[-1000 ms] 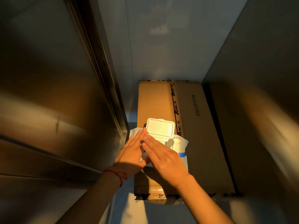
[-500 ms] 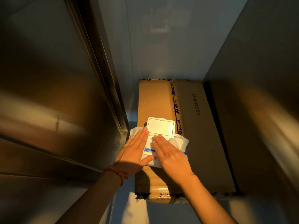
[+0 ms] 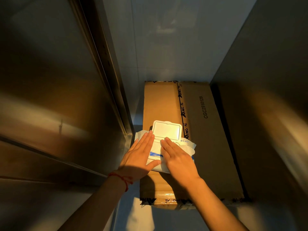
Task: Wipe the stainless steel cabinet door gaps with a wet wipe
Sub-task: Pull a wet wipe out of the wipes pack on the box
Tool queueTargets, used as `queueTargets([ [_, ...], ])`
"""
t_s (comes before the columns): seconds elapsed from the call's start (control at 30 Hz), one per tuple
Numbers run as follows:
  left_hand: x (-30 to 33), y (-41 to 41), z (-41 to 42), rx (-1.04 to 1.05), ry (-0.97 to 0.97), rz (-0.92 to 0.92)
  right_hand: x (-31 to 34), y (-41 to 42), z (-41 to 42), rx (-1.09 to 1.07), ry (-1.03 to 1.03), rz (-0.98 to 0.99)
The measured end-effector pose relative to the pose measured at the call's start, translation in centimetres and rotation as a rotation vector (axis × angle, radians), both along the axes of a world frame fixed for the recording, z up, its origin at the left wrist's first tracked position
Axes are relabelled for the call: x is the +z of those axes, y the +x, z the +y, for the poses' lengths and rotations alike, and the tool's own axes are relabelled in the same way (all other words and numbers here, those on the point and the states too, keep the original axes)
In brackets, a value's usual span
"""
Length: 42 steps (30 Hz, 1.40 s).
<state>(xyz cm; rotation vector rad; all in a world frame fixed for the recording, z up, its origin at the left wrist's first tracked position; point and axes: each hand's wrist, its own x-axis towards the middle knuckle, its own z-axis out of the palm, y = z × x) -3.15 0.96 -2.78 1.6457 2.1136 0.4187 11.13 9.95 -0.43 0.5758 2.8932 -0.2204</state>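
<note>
A white wet-wipe pack (image 3: 155, 154) with a blue stripe lies on a cardboard box (image 3: 200, 139), its white flip lid (image 3: 167, 130) standing open. My left hand (image 3: 140, 155) lies flat on the pack's left side, fingers straight, thumb under the blue stripe. My right hand (image 3: 178, 157) lies flat on the pack's right side, fingertips near the lid's hinge. The stainless steel cabinet door (image 3: 50, 97) fills the left, with its dark vertical gap (image 3: 106, 67) along the door edge.
A white tiled wall (image 3: 166, 39) stands behind the box. Another steel panel (image 3: 266, 80) rises on the right, close to the box. Pale floor (image 3: 133, 217) shows in front of the box. A red string circles my left wrist (image 3: 122, 178).
Both hands have spread apart on the pack: a second ago their fingertips met by the lid opening, now they lie flat side by side with the blue stripe showing between them.
</note>
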Motion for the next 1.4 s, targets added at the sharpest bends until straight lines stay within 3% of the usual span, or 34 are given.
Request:
queueTargets([
  [0.73,-0.9,-0.2,0.2,-0.021,-0.020,0.080,0.4,-0.4,0.4,-0.062,-0.055,0.042],
  [1.07,-0.8,-0.2,0.3,-0.033,-0.037,0.128,2.0,-0.8,-0.2,-0.068,0.093,0.161],
  [1.4,-0.9,-0.2,0.3,-0.027,-0.066,0.108,1.7,0.0,-0.3,-0.064,0.088,0.128],
])
